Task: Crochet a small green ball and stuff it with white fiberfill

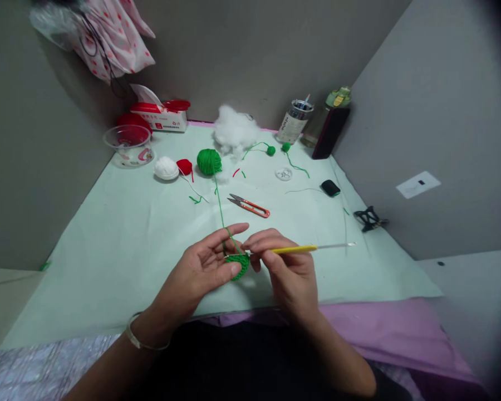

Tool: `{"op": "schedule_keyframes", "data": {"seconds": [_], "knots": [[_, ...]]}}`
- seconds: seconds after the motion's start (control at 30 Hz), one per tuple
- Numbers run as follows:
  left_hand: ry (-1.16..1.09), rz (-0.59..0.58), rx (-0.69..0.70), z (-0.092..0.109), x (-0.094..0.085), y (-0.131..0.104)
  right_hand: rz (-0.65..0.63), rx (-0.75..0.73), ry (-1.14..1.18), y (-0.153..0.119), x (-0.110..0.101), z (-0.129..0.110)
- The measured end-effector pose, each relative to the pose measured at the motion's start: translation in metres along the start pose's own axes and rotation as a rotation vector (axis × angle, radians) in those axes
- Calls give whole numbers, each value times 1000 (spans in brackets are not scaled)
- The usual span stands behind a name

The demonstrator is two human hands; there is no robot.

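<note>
Between thumb and fingers, my left hand (206, 262) pinches a small green crochet piece (239, 267), its index finger stretched out with yarn around it. That strand runs up the table to a green yarn ball (209, 162). My right hand (290, 267) is closed around a crochet hook with a yellow handle (294, 249). The hook's thin metal end lies at the top edge of the green piece; its other metal end points right. Beyond my hands lie orange-handled thread snips (249, 206), blades to the left.
White yarn (166, 168) and red yarn (184, 167) balls sit left, near a clear tub (129, 147) and tissue box (161, 116). White stuffing (235, 128), two small green balls, a can (294, 122) and a bottle (328, 120) stand behind. A black claw clip (371, 219) lies right.
</note>
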State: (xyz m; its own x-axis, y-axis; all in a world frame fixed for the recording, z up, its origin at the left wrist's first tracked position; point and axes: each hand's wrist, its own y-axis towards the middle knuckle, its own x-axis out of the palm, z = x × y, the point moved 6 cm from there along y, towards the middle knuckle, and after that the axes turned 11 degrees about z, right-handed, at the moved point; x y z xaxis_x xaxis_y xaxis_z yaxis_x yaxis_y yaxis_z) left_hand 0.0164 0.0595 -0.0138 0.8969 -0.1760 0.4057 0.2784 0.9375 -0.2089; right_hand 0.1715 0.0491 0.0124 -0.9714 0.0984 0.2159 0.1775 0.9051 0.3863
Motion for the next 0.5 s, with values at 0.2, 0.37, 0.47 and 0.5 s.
{"op": "schedule_keyframes", "data": {"seconds": [0.2, 0.37, 0.47, 0.5], "knots": [[-182, 121, -90, -12, 11, -3, -29, -472, -557, -21, 10, -18], [-414, 21, -271, -21, 25, -3, 58, -627, -556, -29, 6, -20], [-449, 24, -240, -17, 18, 0, 136, -347, -281, -12, -5, -16], [-435, 38, -220, -15, 14, 0, 157, -257, -196, -7, -8, -15]]}}
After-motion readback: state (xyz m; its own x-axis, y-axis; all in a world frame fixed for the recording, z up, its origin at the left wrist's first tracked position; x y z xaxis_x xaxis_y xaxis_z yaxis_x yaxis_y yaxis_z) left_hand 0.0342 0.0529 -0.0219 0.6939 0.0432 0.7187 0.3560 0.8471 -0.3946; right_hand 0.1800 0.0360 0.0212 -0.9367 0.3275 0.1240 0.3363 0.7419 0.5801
